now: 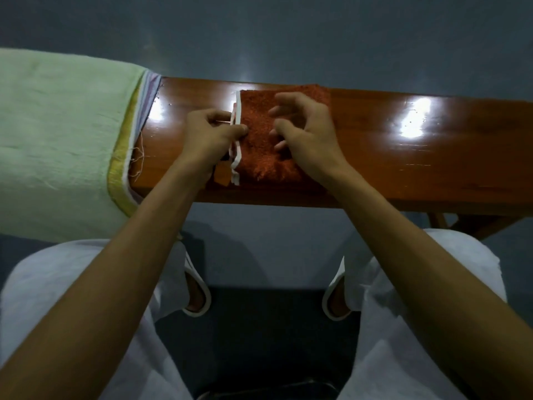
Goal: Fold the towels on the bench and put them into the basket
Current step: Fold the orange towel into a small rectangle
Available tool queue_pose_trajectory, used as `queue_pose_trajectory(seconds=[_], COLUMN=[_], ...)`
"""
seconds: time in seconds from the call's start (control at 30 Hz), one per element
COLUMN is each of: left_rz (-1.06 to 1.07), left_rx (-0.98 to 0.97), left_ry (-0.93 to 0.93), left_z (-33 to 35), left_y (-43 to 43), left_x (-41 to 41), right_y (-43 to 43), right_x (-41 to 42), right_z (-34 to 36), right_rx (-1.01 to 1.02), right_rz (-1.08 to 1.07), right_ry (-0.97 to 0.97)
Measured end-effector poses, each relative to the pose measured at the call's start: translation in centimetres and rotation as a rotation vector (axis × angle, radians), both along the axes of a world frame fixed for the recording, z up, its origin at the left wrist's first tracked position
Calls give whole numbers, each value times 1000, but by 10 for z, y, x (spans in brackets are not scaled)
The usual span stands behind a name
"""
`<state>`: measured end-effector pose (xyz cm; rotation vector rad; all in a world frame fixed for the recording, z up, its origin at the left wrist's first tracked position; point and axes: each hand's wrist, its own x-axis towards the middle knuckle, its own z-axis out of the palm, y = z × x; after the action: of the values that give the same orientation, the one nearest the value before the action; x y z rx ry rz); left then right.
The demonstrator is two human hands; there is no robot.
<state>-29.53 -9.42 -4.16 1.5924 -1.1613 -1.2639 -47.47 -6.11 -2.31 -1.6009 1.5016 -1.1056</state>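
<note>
A small orange towel (259, 157) with a white hem lies folded on the wooden bench (403, 157), in the middle. My left hand (210, 134) pinches its white-edged left side between thumb and fingers. My right hand (305, 125) hovers over the towel's right half with fingers curled loosely and holding nothing, its fingertips close to the fabric. A large pale green towel (57, 134) with a yellow band covers the bench's left end, over striped cloth. No basket is in view.
The bench's right part is bare, glossy wood with light glare. Its front edge runs just above my knees in white trousers (86, 284). A dark mat lies on the grey floor between my slippered feet (199, 298).
</note>
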Motion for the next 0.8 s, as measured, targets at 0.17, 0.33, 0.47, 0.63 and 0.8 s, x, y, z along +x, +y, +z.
queue_pose_trajectory(seconds=[0.17, 0.33, 0.47, 0.63, 0.8], left_rz=[90, -319, -515, -531, -547], left_rx=[-436, -579, -461, -416, -392], left_ry=[-349, -434, -729, -929, -984], left_z=[1, 3, -19, -29, -30], left_y=[7, 8, 9, 9, 9], left_x=[-13, -33, -34, -29, -24], right_y=[-5, -7, -11, -14, -13], right_x=[-20, -15, -15, -29, -47], right_z=[-3, -15, -27, -34, -35], right_rx=[-305, -311, -108, 34, 153], right_rz=[-131, -74, 49, 104, 55], right_ry=[438, 623, 770, 828, 816])
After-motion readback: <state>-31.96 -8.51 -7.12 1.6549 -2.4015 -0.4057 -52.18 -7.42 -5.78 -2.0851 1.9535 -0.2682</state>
